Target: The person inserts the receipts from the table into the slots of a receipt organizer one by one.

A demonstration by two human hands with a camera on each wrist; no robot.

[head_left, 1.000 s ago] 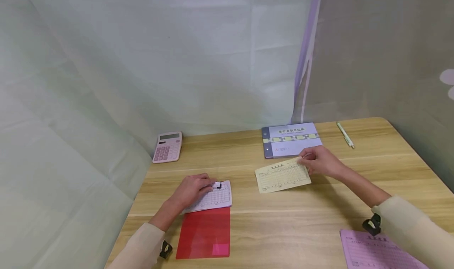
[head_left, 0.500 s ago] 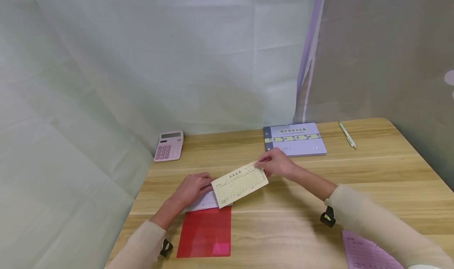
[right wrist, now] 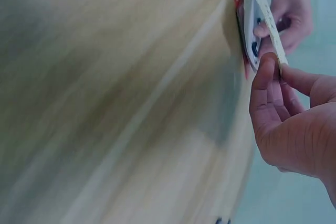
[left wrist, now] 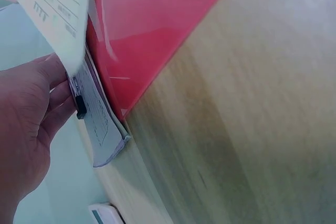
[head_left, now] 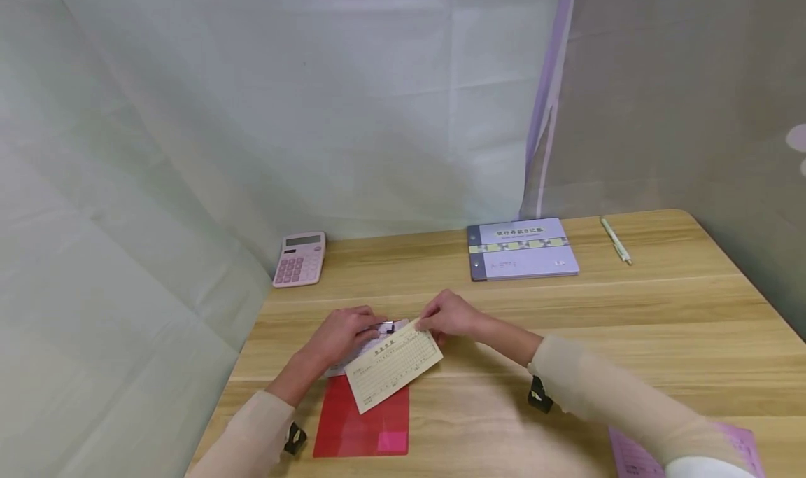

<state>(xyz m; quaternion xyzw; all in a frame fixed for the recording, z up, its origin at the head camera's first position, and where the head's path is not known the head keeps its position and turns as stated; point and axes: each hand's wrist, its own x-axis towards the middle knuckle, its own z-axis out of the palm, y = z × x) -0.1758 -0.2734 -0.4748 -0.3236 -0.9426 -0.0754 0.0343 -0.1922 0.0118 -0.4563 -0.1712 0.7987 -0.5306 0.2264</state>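
Observation:
My right hand (head_left: 452, 315) pinches the upper right corner of a cream printed form (head_left: 393, 369) between thumb and fingers. Slanting down to the left, the form overlaps a stack of white forms (left wrist: 100, 137) and the red plastic folder (head_left: 359, 429) in the head view. At the stack's top edge, my left hand (head_left: 340, 334) has its thumb and fingers at a black binder clip (left wrist: 80, 106) with metal handles, holding it. The stack lies over the folder's far end, its corner slightly curled in the left wrist view. Much of the stack is hidden under the cream form.
A pink calculator (head_left: 300, 259) lies at the far left of the wooden table (head_left: 504, 408). Towards the back are a lilac account book (head_left: 524, 254) and a light green pen (head_left: 616, 241). Purple forms (head_left: 634, 457) lie at the front right, partly under my right sleeve (head_left: 617, 387).
My right hand has carried the cream form left and towards me, from beside the account book to over the white stack and red folder. My left hand has stayed at the clip.

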